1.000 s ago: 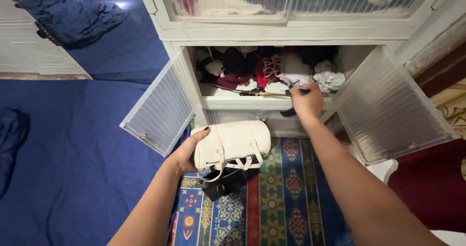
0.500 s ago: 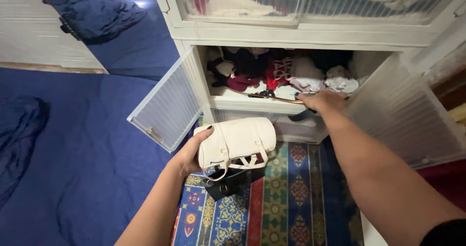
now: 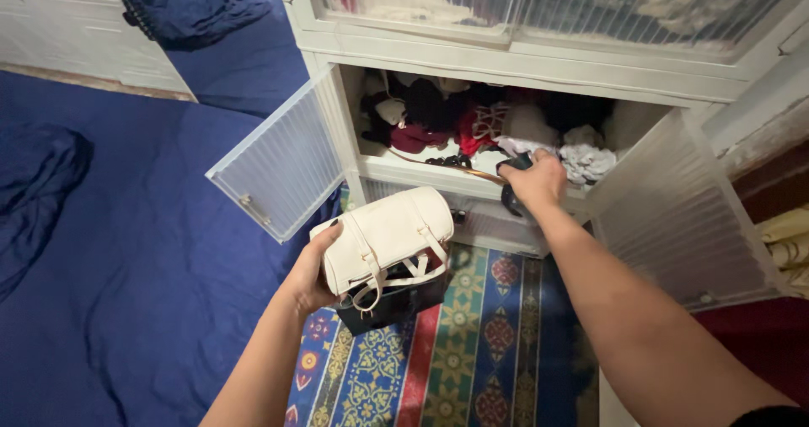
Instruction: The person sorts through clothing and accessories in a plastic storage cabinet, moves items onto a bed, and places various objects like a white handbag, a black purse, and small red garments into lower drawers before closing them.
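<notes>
My left hand (image 3: pixel 310 275) holds a cream cylinder-shaped handbag (image 3: pixel 388 235) by its end, over a patterned rug; a small black bag (image 3: pixel 396 302) hangs under it in the same grip. My right hand (image 3: pixel 534 183) reaches to the front edge of an open cabinet shelf (image 3: pixel 438 174) and is closed on a black strap (image 3: pixel 509 193). Just inside the shelf lie bunched clothes in black, red and white (image 3: pixel 472 124).
The white cabinet has two ribbed translucent doors swung open, one at the left (image 3: pixel 278 168) and one at the right (image 3: pixel 683 216). A blue sheet (image 3: pixel 126 250) covers the floor at the left. The striped rug (image 3: pixel 455 351) lies below the cabinet.
My right hand has drawn back from inside the shelf to its front edge, now gripping a black strap. My left hand still holds the cream handbag.
</notes>
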